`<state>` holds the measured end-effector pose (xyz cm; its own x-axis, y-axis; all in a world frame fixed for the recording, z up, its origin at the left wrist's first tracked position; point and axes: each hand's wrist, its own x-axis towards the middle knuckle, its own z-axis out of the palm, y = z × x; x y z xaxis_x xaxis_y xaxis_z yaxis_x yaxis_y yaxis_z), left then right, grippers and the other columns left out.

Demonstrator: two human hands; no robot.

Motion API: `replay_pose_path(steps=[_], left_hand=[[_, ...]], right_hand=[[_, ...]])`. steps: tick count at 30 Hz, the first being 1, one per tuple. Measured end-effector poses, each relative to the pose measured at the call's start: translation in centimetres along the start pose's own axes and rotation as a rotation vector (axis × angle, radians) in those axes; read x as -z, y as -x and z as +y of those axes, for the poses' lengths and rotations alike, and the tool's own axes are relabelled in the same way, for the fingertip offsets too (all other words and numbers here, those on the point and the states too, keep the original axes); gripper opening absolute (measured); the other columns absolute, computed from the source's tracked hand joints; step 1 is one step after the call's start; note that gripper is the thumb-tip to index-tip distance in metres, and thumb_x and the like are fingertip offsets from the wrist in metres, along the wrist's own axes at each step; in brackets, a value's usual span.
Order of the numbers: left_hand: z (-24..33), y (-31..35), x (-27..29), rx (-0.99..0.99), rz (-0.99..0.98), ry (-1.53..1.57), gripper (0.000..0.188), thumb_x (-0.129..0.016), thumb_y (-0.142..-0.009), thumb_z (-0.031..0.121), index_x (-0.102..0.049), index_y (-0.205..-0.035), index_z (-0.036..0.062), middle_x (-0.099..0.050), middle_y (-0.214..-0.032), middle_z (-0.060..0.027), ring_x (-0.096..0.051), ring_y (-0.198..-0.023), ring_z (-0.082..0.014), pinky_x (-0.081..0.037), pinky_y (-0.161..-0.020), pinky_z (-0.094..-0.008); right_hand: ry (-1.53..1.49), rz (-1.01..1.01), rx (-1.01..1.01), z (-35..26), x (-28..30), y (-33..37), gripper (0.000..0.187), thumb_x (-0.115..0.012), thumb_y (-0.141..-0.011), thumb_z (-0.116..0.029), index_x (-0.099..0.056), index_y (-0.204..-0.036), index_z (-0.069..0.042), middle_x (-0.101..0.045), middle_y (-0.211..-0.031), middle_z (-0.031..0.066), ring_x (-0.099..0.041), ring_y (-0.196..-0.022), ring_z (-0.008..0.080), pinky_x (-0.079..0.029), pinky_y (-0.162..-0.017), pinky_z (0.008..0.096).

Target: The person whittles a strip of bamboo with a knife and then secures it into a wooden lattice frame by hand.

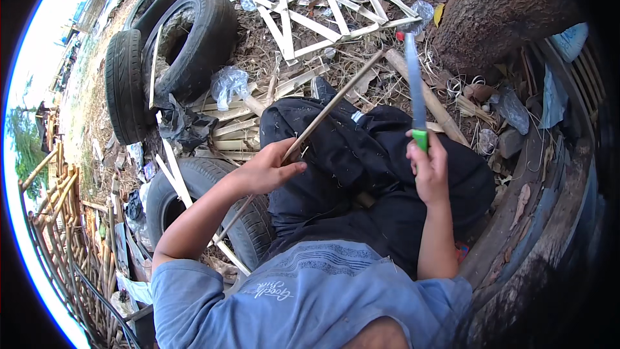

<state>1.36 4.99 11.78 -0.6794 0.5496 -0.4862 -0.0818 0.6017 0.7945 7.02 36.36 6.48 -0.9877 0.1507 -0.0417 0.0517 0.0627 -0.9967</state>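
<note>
My left hand (279, 167) is closed around a long thin bamboo strip (341, 95), which slants across my lap from lower left to upper right. In my right hand (428, 167) is a knife with a green handle (421, 139), its long blade (414, 77) pointing up and away from me. The blade stands to the right of the strip, apart from it. Both hands are above my crossed legs in dark trousers (342, 168).
A lattice frame of pale strips (332, 10) lies ahead. Old tires (206, 32) rest at the left, another tire (252, 232) beside my left hip. A thick trunk (504, 6) stands front right. A bamboo pole (429, 100), cut strips (236, 129) and plastic bags (229, 86) litter the ground.
</note>
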Motion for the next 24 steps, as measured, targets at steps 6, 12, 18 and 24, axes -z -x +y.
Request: replay_pose_path(steps=[6, 12, 18, 24], left_hand=[[-0.9, -2.1, -1.2, 0.263, 0.072, 0.573, 0.034, -0.071, -0.088, 0.019, -0.039, -0.08, 0.0142, -0.034, -0.054, 0.0077, -0.03, -0.037, -0.0023, -0.019, -0.034, -0.0225], [-3.7, -2.9, -0.3, 0.353, 0.133, 0.722, 0.037, -0.076, -0.084, 0.022, -0.042, -0.072, 0.0149, -0.036, -0.051, 0.0076, -0.031, -0.036, -0.0039, -0.02, -0.034, -0.0231], [-4.6, -3.8, -0.1, 0.348, 0.146, 0.716, 0.033, -0.078, -0.081, 0.02, -0.045, -0.077, 0.0134, -0.037, -0.059, 0.0079, -0.031, -0.039, -0.003, -0.022, -0.035, -0.0232], [-4.6, -4.6, 0.1, 0.314, 0.144, 0.74, 0.029, -0.078, -0.079, 0.017, -0.051, -0.085, 0.0096, -0.038, -0.063, 0.0074, -0.033, -0.044, -0.0025, -0.025, -0.038, -0.0231]], right_hand=[[0.262, -0.191, 0.288, -0.1, -7.9, -2.4, 0.02, -0.058, -0.093, -0.02, -0.057, -0.091, 0.0, -0.064, -0.089, 0.0185, -0.062, -0.077, 0.034, -0.049, -0.069, 0.0398], [0.503, -0.354, 0.351, 1.2, -12.9, -4.9, 0.034, -0.056, -0.094, -0.034, -0.054, -0.081, -0.003, -0.065, -0.082, 0.0192, -0.064, -0.074, 0.0383, -0.051, -0.062, 0.0469], [0.659, -0.445, 0.468, 3.7, -15.1, -7.3, 0.039, -0.055, -0.094, -0.04, -0.056, -0.078, -0.005, -0.065, -0.066, 0.0165, -0.066, -0.062, 0.0347, -0.053, -0.054, 0.0438], [0.7, -0.503, 0.493, 4.4, -15.7, -8.1, 0.04, -0.056, -0.093, -0.043, -0.057, -0.078, -0.006, -0.065, -0.066, 0.0143, -0.066, -0.06, 0.0319, -0.053, -0.053, 0.0421]])
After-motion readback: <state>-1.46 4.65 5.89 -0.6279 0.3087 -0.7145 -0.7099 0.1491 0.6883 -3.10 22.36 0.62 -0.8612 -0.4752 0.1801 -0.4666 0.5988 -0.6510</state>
